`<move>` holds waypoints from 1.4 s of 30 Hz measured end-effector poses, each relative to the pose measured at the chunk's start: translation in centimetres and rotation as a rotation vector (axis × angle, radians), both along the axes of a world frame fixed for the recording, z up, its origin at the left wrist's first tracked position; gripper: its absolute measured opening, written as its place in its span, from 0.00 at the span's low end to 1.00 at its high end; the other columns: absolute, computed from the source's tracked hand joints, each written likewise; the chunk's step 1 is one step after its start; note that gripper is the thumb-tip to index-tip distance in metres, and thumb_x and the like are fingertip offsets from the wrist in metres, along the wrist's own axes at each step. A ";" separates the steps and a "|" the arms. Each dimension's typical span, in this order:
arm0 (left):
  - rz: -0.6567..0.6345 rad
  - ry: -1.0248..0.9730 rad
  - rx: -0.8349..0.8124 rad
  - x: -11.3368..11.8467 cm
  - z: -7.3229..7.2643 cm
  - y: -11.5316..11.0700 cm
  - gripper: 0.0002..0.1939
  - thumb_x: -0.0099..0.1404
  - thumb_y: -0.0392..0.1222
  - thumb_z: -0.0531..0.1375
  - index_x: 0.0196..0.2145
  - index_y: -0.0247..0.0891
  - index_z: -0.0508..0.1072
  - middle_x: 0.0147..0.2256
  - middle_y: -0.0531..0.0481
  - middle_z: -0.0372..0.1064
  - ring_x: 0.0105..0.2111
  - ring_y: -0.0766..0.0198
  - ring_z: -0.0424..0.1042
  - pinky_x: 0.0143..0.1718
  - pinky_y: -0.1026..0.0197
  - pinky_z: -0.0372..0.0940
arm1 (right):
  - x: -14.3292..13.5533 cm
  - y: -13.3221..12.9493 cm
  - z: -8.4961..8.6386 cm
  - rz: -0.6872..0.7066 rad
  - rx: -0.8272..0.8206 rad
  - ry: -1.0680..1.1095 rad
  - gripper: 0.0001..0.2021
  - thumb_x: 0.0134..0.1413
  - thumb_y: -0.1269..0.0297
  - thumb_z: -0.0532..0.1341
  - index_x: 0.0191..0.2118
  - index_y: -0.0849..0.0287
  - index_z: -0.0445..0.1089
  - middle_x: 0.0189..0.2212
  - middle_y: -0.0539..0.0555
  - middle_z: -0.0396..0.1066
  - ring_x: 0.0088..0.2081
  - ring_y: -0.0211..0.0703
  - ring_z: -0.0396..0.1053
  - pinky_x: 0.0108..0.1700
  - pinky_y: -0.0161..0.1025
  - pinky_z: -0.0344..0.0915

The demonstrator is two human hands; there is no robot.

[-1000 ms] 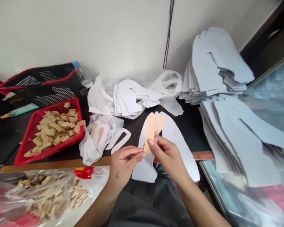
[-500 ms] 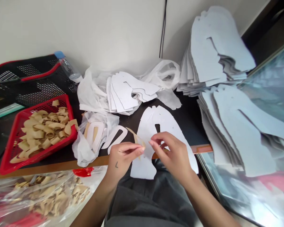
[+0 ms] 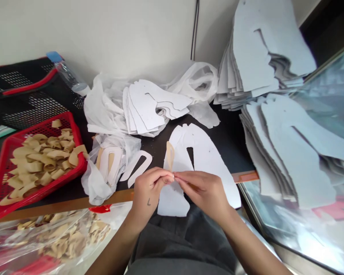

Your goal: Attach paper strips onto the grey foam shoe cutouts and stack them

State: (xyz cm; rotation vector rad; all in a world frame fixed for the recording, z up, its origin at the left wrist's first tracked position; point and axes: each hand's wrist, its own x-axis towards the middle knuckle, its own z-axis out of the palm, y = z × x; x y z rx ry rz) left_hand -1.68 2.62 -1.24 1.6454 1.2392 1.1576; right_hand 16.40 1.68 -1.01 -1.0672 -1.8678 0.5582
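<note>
Pale wall [image 3: 117, 30] behind black tabletop [image 3: 229, 147]. Tan strip [image 3: 170, 154] rises just above meeting fingertips, over white cutout panel [image 3: 209, 164]. Left hand [image 3: 149, 187] pinches strip's lower end; right hand [image 3: 208, 191] meets it, grip cannot be told. Wooden front edge [image 3: 246, 177] passes beneath hands; tabletop gap separates panel from right-side stacks [image 3: 298, 160].

Blue-capped bottle [image 3: 68, 75] beside black mesh basket [image 3: 50, 91], dark cables [image 3: 195, 30] along pale wall [image 3: 117, 34]

Workshop — stacked white cutouts [image 3: 253, 65], filled red basket [image 3: 77, 133]
</note>
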 end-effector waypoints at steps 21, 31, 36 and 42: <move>-0.051 -0.072 -0.079 0.6 0.3 -1.7 0.07 0.70 0.42 0.61 0.35 0.40 0.77 0.33 0.52 0.72 0.31 0.69 0.71 0.30 0.69 0.64 | 0.5 0.1 1.6 0.028 0.010 0.131 0.02 0.61 0.67 0.66 0.39 0.55 0.75 0.36 0.51 0.76 0.39 0.39 0.74 0.40 0.37 0.72; -0.042 0.022 0.084 0.8 0.7 -2.4 0.06 0.65 0.32 0.61 0.29 0.38 0.73 0.29 0.53 0.71 0.27 0.70 0.69 0.25 0.71 0.61 | 1.0 2.7 0.5 -0.261 -0.131 0.178 0.06 0.61 0.64 0.63 0.32 0.56 0.74 0.32 0.51 0.74 0.29 0.36 0.70 0.29 0.33 0.68; -0.061 0.017 0.133 1.1 0.9 -2.8 0.08 0.61 0.29 0.60 0.26 0.38 0.70 0.27 0.54 0.68 0.25 0.72 0.66 0.24 0.72 0.60 | 2.1 5.6 -1.2 -0.425 -0.101 0.147 0.07 0.60 0.62 0.63 0.31 0.57 0.73 0.33 0.51 0.73 0.27 0.36 0.69 0.32 0.35 0.68; -0.035 0.081 0.237 0.7 1.0 -2.9 0.07 0.62 0.29 0.59 0.28 0.39 0.68 0.27 0.55 0.67 0.25 0.70 0.65 0.27 0.68 0.62 | 4.0 4.6 -0.1 -0.525 -0.101 0.179 0.10 0.62 0.56 0.61 0.36 0.57 0.72 0.35 0.52 0.73 0.29 0.37 0.70 0.29 0.34 0.67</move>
